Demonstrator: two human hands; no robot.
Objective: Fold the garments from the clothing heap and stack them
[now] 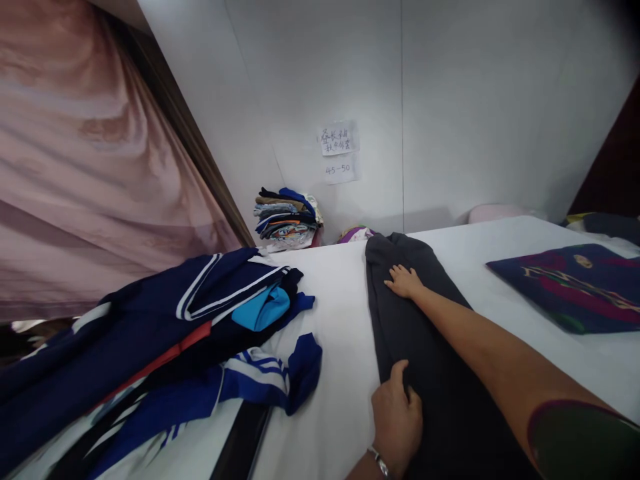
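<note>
A long dark grey garment point(450, 393), folded lengthwise, stretches from the table's far edge toward me. Near its far end, my right hand point(404, 283) rests flat on the cloth with fingers spread. Closer to me, my left hand point(397, 417), with a bracelet at the wrist, is at the garment's left edge. Its index finger points away from me and its thumb bends over the cloth. The other fingers are curled and partly hidden, seemingly gripping the edge. Whether the garment is a top or trousers I cannot tell.
Loose navy and blue clothes point(145, 333) with white stripes lie heaped on the left. A folded stack of clothes point(286, 217) stands by the wall under paper signs point(340, 152). A patterned dark blue piece point(575, 287) lies on the white table point(335, 300) at right. A pink curtain point(100, 167) hangs left.
</note>
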